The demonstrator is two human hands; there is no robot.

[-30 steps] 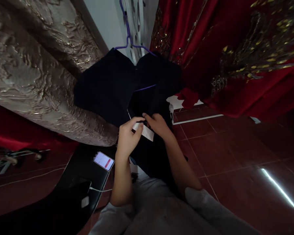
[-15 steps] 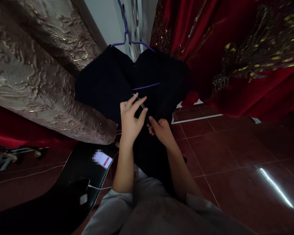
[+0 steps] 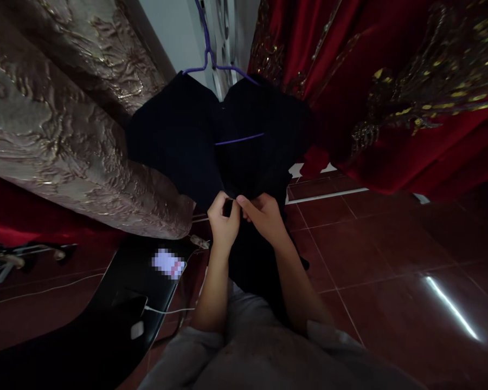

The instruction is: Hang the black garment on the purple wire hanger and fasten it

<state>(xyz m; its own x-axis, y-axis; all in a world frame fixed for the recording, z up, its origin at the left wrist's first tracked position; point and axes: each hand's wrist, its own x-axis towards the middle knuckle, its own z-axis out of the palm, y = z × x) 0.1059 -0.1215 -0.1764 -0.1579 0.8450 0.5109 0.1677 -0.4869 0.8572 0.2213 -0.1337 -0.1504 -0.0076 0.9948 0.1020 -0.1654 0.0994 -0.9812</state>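
Note:
A dark navy garment (image 3: 174,135) hangs open at the neck on a purple hanger (image 3: 208,60), and the hanger's lower bar shows across the opening. Low on the garment's front, my left hand (image 3: 224,225) is closed in a pinch, its thumb and forefinger at the cloth. What lies between those fingertips is too dark and small to make out. Right beside it, my right hand (image 3: 266,219) is closed on the garment's front, thumb on top and the other fingers curled beneath. The two hands' fingertips nearly touch.
To the left hangs a beige textured fabric (image 3: 65,130); to the right, red cloth (image 3: 390,157) with gold sequins. A black bench (image 3: 106,303) at lower left bears a lit phone (image 3: 168,264), a dark device with a white cable, and a small white case (image 3: 137,330). Red floor tiles (image 3: 374,249) lie right.
My left hand has come down from the raised position, where its fingers were spread with a thin pale strand by them, and now pinches beside my right hand. My right hand has barely moved.

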